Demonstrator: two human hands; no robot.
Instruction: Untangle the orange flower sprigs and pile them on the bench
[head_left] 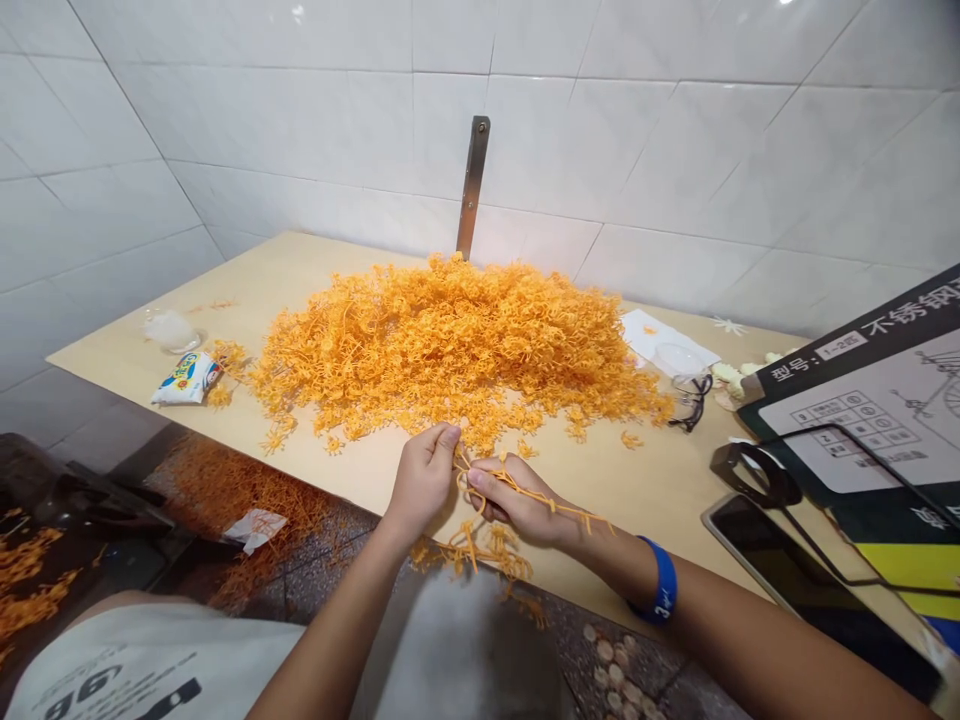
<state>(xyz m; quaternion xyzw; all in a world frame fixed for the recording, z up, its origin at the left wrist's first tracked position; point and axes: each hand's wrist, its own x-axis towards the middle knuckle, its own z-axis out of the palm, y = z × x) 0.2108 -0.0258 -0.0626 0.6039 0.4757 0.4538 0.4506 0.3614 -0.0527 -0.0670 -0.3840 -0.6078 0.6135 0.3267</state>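
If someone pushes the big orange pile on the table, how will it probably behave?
The orange pile would probably move in clumps, since it looks thin-branched and tangled. Loose bits may scatter, as some already lie apart.

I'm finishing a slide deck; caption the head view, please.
Left hand and right hand hold orange strands before a heap of orange pieces on a tabletop.

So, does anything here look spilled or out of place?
Yes: thin orange strands litter the floor beside the table, at lower left, with a crumpled white scrap among them. They look spilled or discarded, since the big orange heap sits up on the table.
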